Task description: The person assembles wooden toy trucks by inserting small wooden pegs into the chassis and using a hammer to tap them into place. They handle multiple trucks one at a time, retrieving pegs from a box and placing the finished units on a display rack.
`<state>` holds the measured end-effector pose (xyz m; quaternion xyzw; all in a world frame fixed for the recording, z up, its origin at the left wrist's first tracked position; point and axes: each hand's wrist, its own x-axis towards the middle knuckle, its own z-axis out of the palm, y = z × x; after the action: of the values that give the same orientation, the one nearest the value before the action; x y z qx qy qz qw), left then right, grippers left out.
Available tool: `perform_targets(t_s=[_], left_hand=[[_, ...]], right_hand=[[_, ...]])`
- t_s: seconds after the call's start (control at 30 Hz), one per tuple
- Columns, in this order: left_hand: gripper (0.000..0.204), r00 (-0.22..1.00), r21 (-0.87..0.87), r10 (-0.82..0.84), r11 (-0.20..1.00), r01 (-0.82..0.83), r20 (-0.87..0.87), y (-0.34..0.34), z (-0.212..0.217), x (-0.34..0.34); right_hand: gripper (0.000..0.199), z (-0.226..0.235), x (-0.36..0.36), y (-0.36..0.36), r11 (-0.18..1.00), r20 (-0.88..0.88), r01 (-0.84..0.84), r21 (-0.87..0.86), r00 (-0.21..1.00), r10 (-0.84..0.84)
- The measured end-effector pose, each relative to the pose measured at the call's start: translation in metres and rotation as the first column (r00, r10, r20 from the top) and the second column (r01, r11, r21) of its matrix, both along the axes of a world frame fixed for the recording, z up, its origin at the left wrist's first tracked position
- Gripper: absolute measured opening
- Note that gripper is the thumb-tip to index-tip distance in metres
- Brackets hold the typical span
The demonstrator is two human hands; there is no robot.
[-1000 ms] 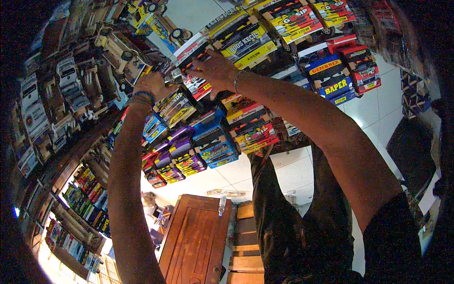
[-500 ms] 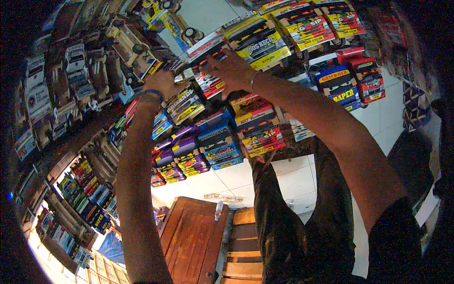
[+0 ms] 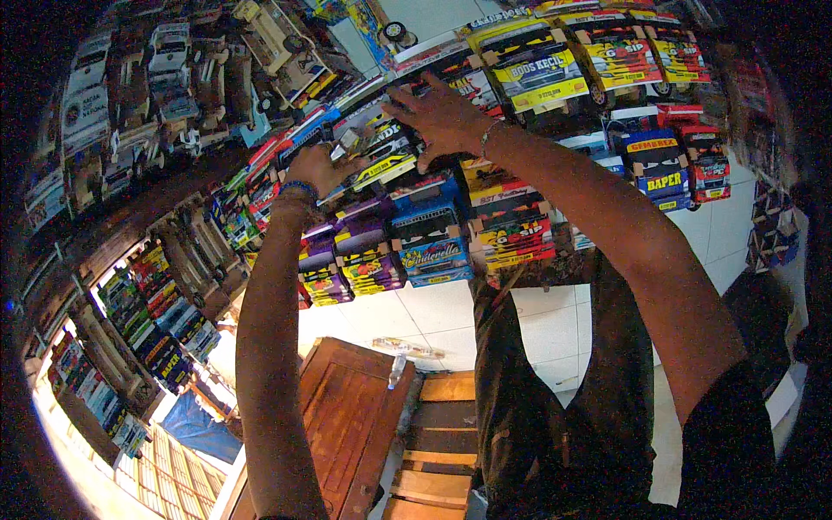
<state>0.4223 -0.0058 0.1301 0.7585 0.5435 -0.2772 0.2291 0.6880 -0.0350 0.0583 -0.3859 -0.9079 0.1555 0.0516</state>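
A toy truck with a black, white and yellow front (image 3: 381,160) sits tilted in the crowded rows of toy trucks, between my two hands. My left hand (image 3: 319,169), with a dark bead bracelet at the wrist, has its fingers curled at the truck's left side. Across the truck's right upper part reaches my right hand (image 3: 444,117), its fingers spread apart. Just below stand a blue toy truck (image 3: 431,247) and a purple toy truck (image 3: 368,260). The left fingertips are partly hidden against the truck.
Yellow-and-black toy trucks (image 3: 537,74) line the far side. A blue toy truck with painted eyes (image 3: 659,169) stands at right. Brown wooden truck bodies (image 3: 286,48) lie at upper left. Nearer are a brown wooden panel (image 3: 351,416), a slatted wooden bench (image 3: 438,442) and a clear bottle (image 3: 397,371).
The whole view has shifted, with the rows now farther right and up. My left hand has come down to the black-and-yellow toy truck, which is tilted more; my right hand has moved over it.
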Motion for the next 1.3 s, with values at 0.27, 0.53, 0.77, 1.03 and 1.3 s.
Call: perform_targets(t_s=[0.27,0.53,0.77,1.03,1.3], left_hand=[[0.096,0.988,-0.127,0.026,0.991,-0.046,-0.15,0.016,0.005,0.024],[0.101,0.986,-0.142,0.08,0.985,-0.102,-0.149,0.023,-0.001,0.026],[0.103,0.988,-0.148,0.033,0.987,-0.056,-0.152,0.026,-0.001,0.035],[0.104,0.998,-0.065,-0.015,0.998,0.01,-0.064,0.028,-0.012,0.028],[0.111,0.989,-0.197,0.01,0.98,-0.04,-0.15,0.035,-0.021,0.027]], right_hand=[[0.12,-0.014,-0.014,-0.003,1.0,0.004,-0.001,-0.003,1.0,0.001],[0.127,-0.021,-0.015,-0.002,0.998,0.039,0.013,-0.055,0.999,-0.01],[0.125,-0.017,-0.015,0.0,0.996,0.034,0.028,-0.09,0.999,-0.025],[0.125,-0.017,-0.016,-0.002,0.989,0.002,0.053,-0.14,0.999,-0.053],[0.121,-0.015,-0.015,-0.006,0.993,-0.027,0.069,-0.095,0.997,-0.072]])
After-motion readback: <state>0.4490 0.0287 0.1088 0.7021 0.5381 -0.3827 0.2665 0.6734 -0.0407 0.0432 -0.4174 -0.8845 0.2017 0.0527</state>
